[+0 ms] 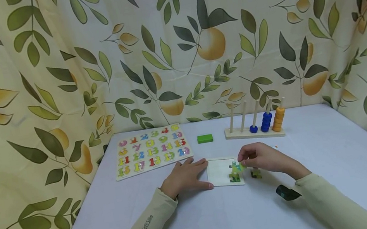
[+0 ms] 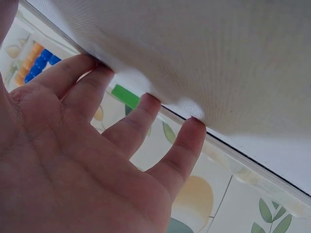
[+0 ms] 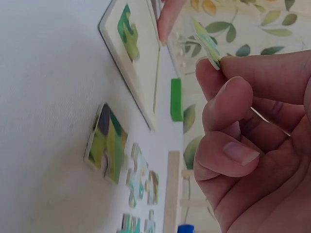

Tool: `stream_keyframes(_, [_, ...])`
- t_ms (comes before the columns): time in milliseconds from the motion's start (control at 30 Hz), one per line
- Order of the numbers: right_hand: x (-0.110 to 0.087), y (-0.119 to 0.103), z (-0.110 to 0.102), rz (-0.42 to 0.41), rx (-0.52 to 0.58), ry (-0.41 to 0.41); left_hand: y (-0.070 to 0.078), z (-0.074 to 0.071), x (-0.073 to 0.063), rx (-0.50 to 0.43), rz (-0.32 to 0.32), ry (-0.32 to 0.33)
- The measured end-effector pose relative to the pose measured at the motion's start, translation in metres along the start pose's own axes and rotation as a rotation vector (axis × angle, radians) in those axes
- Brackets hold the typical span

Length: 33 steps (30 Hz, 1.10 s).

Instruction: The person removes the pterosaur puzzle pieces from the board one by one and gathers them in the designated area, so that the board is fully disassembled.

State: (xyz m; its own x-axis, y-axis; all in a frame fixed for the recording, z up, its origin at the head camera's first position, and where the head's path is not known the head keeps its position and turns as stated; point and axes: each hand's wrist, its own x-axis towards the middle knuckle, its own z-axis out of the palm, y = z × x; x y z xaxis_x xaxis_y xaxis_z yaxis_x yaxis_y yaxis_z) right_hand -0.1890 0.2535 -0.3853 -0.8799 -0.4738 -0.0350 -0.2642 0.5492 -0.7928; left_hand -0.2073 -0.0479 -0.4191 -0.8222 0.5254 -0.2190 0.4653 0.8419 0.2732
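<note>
A shallow white puzzle tray (image 1: pixel 218 173) lies on the table, with one green jigsaw piece (image 1: pixel 234 178) in its lower right corner. My left hand (image 1: pixel 187 177) lies palm down at the tray's left side, its fingers spread and extended. Between thumb and index finger my right hand (image 1: pixel 263 158) pinches another jigsaw piece (image 3: pixel 208 43), light green and blue. That piece is held tilted above the tray's right side. To the right of the tray is a loose green and brown piece (image 3: pixel 108 144); several other pieces (image 3: pixel 137 174) lie beyond it, partly hidden from the head view by the right hand.
At the back left lies a number board (image 1: pixel 151 150) with coloured numerals. A green block (image 1: pixel 205 139) sits behind the tray. Toward the back right stands a wooden peg rack (image 1: pixel 239 134) with blue and orange beads. A leaf-patterned curtain (image 1: pixel 175 53) hangs behind the white table (image 1: pixel 202 225).
</note>
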Motion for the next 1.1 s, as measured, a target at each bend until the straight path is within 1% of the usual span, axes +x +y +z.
stream_keyframes(167, [-0.007, 0.004, -0.007, 0.024, -0.016, 0.01, 0.0, 0.001, 0.0, 0.01, 0.0, 0.007])
stream_keyframes(400, [-0.019, 0.012, -0.014, 0.04, -0.002, 0.025, -0.001, 0.001, 0.0, 0.018, -0.006, -0.003])
stream_keyframes(600, [-0.029, 0.018, -0.021, 0.064, -0.007, 0.041, -0.001, 0.002, 0.0, 0.011, -0.004, 0.006])
stream_keyframes(900, [-0.036, 0.022, -0.03, 0.09, -0.014, 0.038, -0.001, 0.002, 0.0, 0.01, -0.005, 0.006])
stream_keyframes(1100, [-0.042, 0.026, -0.037, 0.117, -0.028, 0.043, -0.002, 0.002, 0.001, 0.027, 0.002, 0.009])
